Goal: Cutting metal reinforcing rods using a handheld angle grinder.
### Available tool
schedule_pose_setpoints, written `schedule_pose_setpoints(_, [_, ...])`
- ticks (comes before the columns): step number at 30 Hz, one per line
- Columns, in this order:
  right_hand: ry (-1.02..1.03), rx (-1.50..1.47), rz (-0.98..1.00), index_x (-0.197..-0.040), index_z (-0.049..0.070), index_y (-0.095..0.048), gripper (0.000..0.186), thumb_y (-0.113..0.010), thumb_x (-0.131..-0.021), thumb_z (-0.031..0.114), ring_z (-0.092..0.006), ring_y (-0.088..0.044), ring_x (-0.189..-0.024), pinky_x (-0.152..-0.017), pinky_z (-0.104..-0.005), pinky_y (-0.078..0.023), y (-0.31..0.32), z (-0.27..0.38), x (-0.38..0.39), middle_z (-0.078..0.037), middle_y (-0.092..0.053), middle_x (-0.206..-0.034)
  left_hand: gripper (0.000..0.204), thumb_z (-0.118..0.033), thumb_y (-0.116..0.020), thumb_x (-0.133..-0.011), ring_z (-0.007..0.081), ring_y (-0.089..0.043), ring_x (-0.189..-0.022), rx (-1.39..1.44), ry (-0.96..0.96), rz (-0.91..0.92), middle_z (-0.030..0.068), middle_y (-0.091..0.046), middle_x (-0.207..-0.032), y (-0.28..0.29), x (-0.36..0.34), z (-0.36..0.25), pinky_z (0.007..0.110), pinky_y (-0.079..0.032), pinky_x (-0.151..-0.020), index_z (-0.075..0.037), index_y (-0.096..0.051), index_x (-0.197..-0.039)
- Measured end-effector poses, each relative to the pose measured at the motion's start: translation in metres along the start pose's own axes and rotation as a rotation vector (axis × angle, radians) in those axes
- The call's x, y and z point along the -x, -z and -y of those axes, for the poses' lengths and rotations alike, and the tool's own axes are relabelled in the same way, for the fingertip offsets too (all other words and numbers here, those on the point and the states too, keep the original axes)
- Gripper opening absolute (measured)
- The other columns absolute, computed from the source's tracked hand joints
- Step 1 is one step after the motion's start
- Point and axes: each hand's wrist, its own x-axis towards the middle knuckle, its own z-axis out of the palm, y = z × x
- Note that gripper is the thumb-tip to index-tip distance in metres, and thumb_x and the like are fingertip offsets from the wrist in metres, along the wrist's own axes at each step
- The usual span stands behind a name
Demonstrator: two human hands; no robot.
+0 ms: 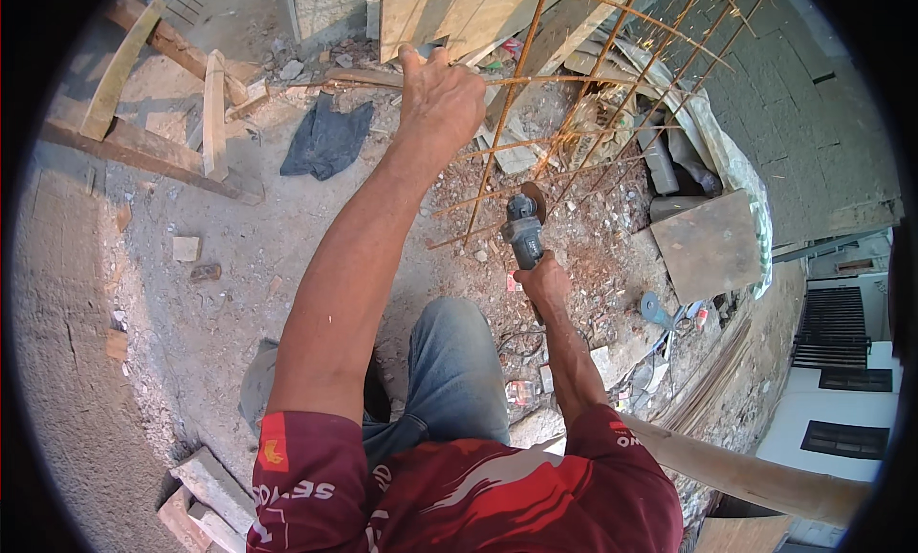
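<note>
My left hand [440,99] is stretched forward and closed around a thin rusty steel bar of a reinforcing bar mesh [519,65]. The mesh leans across the upper right, its loose bar ends reaching down towards me. In my right hand [547,287] is a grey and black angle grinder [523,238], gripped by its body. Its thin round disc [534,202] sits just below the mesh bars; whether it touches one I cannot tell. Behind my left hand stands a plywood sheet [454,18].
Rubble and scraps cover the ground. A dark cloth [327,137] lies left of my arm, near a timber frame [163,156]. A square board [708,242] and white sheeting [741,171] lie at right. A blue round-ended object [656,309] rests near a cable. Beside me runs a thick pole [746,472].
</note>
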Motion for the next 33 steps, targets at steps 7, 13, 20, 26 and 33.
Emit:
schedule_pose_setpoints(7, [0.006, -0.010, -0.018, -0.104, -0.002, -0.054, 0.055, -0.074, -0.061, 0.026, -0.0376, -0.067, -0.081, -0.074, -0.0440, -0.053, 0.003, 0.002, 0.000, -0.023, -0.068, -0.087, 0.022, -0.006, -0.051, -0.081, 0.0227, -0.057, -0.092, 0.019, 0.004, -0.023, 0.0067, -0.069, -0.083, 0.000, 0.000, 0.001, 0.050, -0.028, -0.089, -0.008, -0.072, -0.080])
schedule_pose_setpoints(13, [-0.001, 0.004, -0.024, -0.103, -0.002, -0.055, 0.053, -0.073, -0.062, 0.026, -0.0375, -0.068, -0.081, -0.074, -0.0440, -0.054, 0.003, 0.002, 0.002, -0.022, -0.068, -0.086, 0.022, -0.006, -0.051, -0.081, 0.0232, -0.057, -0.091, 0.026, -0.001, -0.052, 0.0071, -0.069, -0.084, -0.001, 0.001, 0.001, 0.051, -0.028, -0.090, -0.009, -0.073, -0.081])
schedule_pose_setpoints(20, [-0.053, -0.041, -0.027, -0.103, -0.001, -0.056, 0.054, -0.074, -0.062, 0.030, -0.0376, -0.067, -0.083, -0.075, -0.0447, -0.054, -0.017, -0.016, 0.019, -0.022, -0.068, -0.088, 0.024, -0.007, -0.050, -0.082, 0.0237, -0.057, -0.096, 0.020, 0.042, 0.023, 0.0075, -0.069, -0.087, 0.001, 0.001, 0.001, 0.053, -0.026, -0.094, -0.011, -0.073, -0.088])
schedule_pose_setpoints(26, [-0.084, -0.036, 0.070, -0.105, 0.000, -0.056, 0.056, -0.075, -0.063, 0.031, -0.0376, -0.067, -0.086, -0.077, -0.0444, -0.054, -0.045, -0.047, 0.041, -0.022, -0.068, -0.091, 0.019, -0.008, -0.054, -0.082, 0.0248, -0.056, -0.094, 0.011, 0.019, -0.058, 0.0072, -0.069, -0.082, -0.008, 0.000, 0.005, 0.051, -0.029, -0.087, -0.008, -0.072, -0.077])
schedule_pose_setpoints(33, [-0.129, -0.061, 0.108, -0.104, -0.001, -0.055, 0.054, -0.074, -0.063, 0.028, -0.0370, -0.065, -0.092, -0.080, -0.0443, -0.052, -0.065, -0.049, 0.050, -0.024, -0.065, -0.098, 0.020, -0.011, -0.052, -0.083, 0.0240, -0.057, -0.097, -0.037, 0.013, -0.002, 0.0096, -0.069, -0.085, -0.005, -0.002, 0.007, 0.052, -0.026, -0.092, -0.008, -0.072, -0.080])
